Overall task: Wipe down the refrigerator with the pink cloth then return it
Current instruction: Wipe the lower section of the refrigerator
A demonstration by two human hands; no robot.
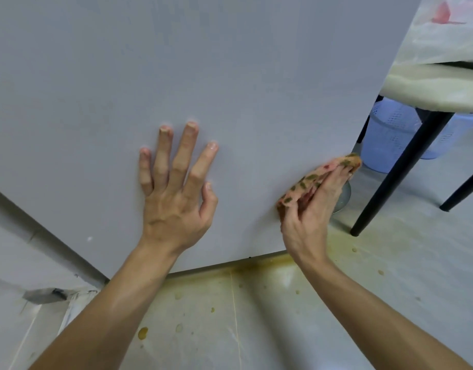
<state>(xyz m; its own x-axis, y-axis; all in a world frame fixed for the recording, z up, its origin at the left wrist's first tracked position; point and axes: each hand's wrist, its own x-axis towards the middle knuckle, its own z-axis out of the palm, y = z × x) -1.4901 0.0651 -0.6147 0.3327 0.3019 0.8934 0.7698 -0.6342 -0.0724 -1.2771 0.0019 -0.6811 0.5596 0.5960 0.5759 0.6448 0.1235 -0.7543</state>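
The refrigerator (176, 70) fills most of the view as a flat grey panel that ends just above the floor. My left hand (176, 188) lies flat on it with fingers spread, holding nothing. My right hand (314, 209) presses the pink cloth (320, 173), which has green and red spots, against the panel close to its lower right edge. The cloth shows above and to the left of my fingers; the part under my palm is hidden.
A table with a pale cover (438, 86) and black legs (398, 172) stands right of the refrigerator. A light blue perforated basket (390, 137) sits under it. The pale floor (230, 316) below has yellow stains and drips.
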